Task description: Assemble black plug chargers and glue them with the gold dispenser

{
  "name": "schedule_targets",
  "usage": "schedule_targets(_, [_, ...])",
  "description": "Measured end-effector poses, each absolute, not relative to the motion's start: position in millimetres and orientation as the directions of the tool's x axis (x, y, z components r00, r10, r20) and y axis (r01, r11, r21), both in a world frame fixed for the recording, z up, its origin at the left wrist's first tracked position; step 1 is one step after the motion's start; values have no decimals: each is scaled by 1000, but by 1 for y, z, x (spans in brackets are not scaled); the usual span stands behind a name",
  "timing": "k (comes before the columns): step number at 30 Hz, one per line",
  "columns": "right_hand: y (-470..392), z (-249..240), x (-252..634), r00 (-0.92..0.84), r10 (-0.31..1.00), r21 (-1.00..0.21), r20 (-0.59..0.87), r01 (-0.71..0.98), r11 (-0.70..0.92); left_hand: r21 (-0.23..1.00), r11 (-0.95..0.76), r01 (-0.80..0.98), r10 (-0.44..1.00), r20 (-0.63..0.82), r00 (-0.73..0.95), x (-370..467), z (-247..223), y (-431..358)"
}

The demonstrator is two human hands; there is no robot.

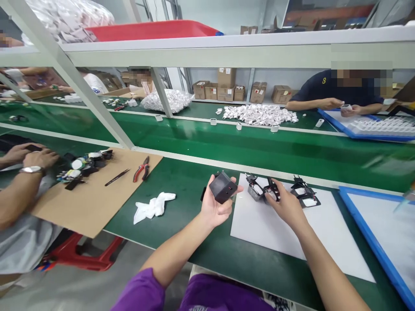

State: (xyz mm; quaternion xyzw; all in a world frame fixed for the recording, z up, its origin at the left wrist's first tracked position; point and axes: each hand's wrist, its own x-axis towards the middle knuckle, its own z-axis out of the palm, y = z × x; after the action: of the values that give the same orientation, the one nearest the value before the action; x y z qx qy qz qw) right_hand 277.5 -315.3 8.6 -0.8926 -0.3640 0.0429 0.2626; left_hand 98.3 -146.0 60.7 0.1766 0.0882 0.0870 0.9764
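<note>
Yellow "S"-like mark (324, 80) on the dark shirt (308, 91) across the worktop (181, 235). Carton labels (227, 70) too small to read; print on the purple shirt (198, 308) is cut off, illegible.

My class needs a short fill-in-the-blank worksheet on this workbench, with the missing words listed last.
The left hand holds a black box; the ______ hand grips a black part over the white sheet.
The pliers lie on a board coloured ______.
The crumpled white cloth lies on the tabletop, which is ______.
The tray at far right has a rim coloured ______.

Missing words: right; brown; green; blue.
</note>
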Motion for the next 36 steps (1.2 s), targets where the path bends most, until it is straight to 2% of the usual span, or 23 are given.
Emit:
schedule_targets(3, [-317,-6,274,777,608,-602,163,566,-563,355,927,-125,192,-160,968,99,57,-147])
schedule_targets(7, [-317,-18,271,788,586,-721,188,516,-463,350,930,-109,177,-169,970,100,55,-150])
schedule_targets(17, [-319,-22,269,782,591,-740,198,515,-433,319,941,-112,175,-176,969,100,50,-148])
schedule_targets(19, [-319,-24,269,782,591,-742,198,514,-430,352,929,-111,179,-166,970,101,51,-148])
schedule_targets(22, [-320,-23,270,783,594,-728,187,517,-451,512,848,-135,226,-119,967,105,48,-150])
schedule_targets(23, [-321,-21,270,784,583,-705,212,536,-465,588,793,-159,257,-87,962,107,46,-151])
schedule_targets(25, [-324,-13,267,761,547,-642,349,619,-452,763,614,-201,317,-4,949,110,41,-153])
schedule_targets(27, [-327,-2,261,672,529,-587,518,729,-351,921,343,-185,330,66,942,111,35,-155])
schedule_targets(29, [-329,9,250,560,567,-575,604,799,-177,993,-3,-118,337,112,935,111,32,-159])
schedule_targets(31, [-330,17,238,464,644,-607,608,795,1,941,-338,-25,355,152,922,110,31,-163])
schedule_targets(33, [-328,20,226,403,699,-646,591,755,112,794,-603,72,340,174,924,110,31,-166])
schedule_targets(36, [-323,20,215,398,732,-688,553,713,132,549,-821,156,254,106,961,110,33,-170])
